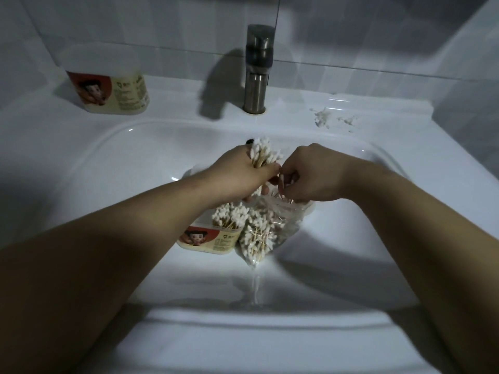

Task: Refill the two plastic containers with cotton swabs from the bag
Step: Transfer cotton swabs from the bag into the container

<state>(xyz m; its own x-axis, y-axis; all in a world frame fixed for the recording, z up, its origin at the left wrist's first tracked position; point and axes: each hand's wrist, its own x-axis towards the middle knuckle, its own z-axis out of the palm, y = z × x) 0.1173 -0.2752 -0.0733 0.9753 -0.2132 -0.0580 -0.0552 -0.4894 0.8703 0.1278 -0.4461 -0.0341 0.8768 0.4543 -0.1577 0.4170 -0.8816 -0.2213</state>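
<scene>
the left hand (240,171) is curled round a bundle (266,155) of swabs, white tips fanning up past the thumb, held over the sink (351,238). the right hand (313,176) sits just beside it, fingers bent in and pinching what looks like a few swabs at the mouth of the bag (266,233); how many it has cannot be told. the bag lies slumped in the basin, thin clear plastic, a good part full. touching its left side stands a tub (210,240), open, swabs upright in it and seemingly near full. the second tub (108,87) is well apart on the back ledge, left of the tap (258,68); whether it holds anything cannot be told. white scraps (322,117) lie on the ledge to the right. the swabs look feather-light with thin wooden sticks, stiff enough alone but likely to splay and slide past one another in a bunch, so the grip probably belongs round the middle of the sticks, firm and even, with the tips kept level. the bag is limp and slippery and will not hold its mouth open unaided. the tub is light and could tip if a bundle is pushed in off-centre. loose swabs may drop into the basin.
</scene>
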